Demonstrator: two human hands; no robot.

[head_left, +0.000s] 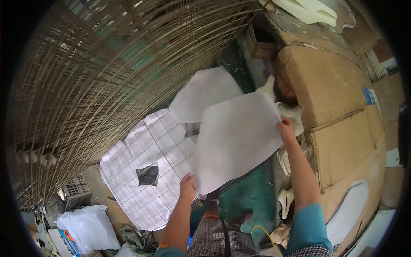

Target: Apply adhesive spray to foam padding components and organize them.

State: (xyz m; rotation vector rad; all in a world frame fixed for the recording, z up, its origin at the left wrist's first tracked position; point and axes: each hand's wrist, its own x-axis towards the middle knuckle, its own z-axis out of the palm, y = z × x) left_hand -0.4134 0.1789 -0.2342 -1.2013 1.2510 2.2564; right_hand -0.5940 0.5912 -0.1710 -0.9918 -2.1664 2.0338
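Observation:
Both my hands hold one large, pale grey-white sheet (237,137) with rounded corners, which looks thin and flexible. My left hand (187,187) is closed on its lower left corner. On its right edge, my right hand (287,129) pinches with thumb and fingers. Below and to the left is a wire grid rack (159,150) with white sheet material showing through its squares. A dark, angular gap (147,175) shows in that material. Another pale sheet (207,92) lies at the rack's far end, partly covered by the one I hold.
Many stacked wire racks (98,85) rise on the left. Cardboard (342,145) covers a surface on the right, with cream moulded pieces (285,201) beside it. A white plastic bag (87,227) and a grey crate (76,192) sit at lower left. The floor (252,201) is green.

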